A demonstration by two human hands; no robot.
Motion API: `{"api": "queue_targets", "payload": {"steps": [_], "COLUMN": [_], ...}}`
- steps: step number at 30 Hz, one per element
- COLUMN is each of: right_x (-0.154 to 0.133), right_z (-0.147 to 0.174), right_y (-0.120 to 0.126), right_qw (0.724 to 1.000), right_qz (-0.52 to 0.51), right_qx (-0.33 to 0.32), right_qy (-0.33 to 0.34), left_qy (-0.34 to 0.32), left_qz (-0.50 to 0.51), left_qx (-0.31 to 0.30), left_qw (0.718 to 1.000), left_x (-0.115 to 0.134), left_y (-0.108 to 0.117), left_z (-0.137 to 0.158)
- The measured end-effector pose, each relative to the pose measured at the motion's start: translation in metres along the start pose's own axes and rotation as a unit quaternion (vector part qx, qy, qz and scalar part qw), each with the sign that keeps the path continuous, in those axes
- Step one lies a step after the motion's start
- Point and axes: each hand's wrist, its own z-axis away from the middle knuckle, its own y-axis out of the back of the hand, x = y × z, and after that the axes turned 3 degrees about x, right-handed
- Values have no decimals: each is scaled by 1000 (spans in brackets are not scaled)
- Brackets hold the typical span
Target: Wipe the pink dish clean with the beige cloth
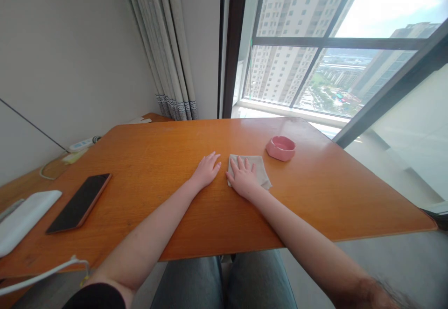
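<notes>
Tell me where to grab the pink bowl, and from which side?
The pink bowl would probably be easiest by its right rim, coming from above and the right, thumb inside, fingers outside. It sits upright with its opening facing up, so the rim is free to pinch. The cloth partly under the right hand lies off to its left.

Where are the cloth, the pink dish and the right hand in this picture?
Cloth (261, 171): head view, on bare fabric beside the fingers.
Pink dish (280, 153): head view, on its near outer wall.
Right hand (243, 177): head view, on its back.
</notes>
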Motion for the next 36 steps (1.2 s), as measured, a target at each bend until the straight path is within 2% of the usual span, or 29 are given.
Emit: {"api": "queue_targets", "payload": {"steps": [3, 7, 12, 15, 17, 19, 22, 25, 28, 30, 33, 36], "right_x": [36, 93, 156, 180, 183, 173, 136, 80, 22, -7, -29, -27], "right_z": [20, 47, 63, 62, 58, 50, 28, -5, -33, -42, -42, -37], "right_y": [11, 27, 35, 46, 57, 67, 66, 37, 0, -18, -26, -23], "right_qw": [999, 997, 996, 998, 999, 995, 977, 964, 949, 940, 939, 939], "right_qz": [30, 40, 73, 47, 3, -57, -148, -219, -295, -314, -306, -295], "right_qx": [-2, 23, 51, 29, 32, 76, 153, 117, 57, 27, 28, 35], "right_qy": [26, 70, -16, 13, 38, 34, 20, 90, 99, 130, 154, 173], "left_qy": [-26, -44, -39, -42, -42, -39, -49, -81, -102, -108, -81, -75], "left_qz": [-5, -41, -51, -49, -45, -41, -16, 67, 131, 131, 103, 88], "left_qx": [-10, -16, -14, -12, -8, -1, 22, 34, -18, -53, -61, -65], "left_qw": [1000, 998, 998, 998, 998, 998, 998, 994, 986, 984, 989, 991], "left_x": [-8, -6, -2, -2, -3, -2, -1, 0, 1, 1, 1, 3], "left_y": [7, 6, 3, 3, 3, 2, 3, 6, 8, 8, 7, 6], "left_z": [-1, 0, 2, 2, 1, 1, -1, -2, -2, -2, -3, -3]}}
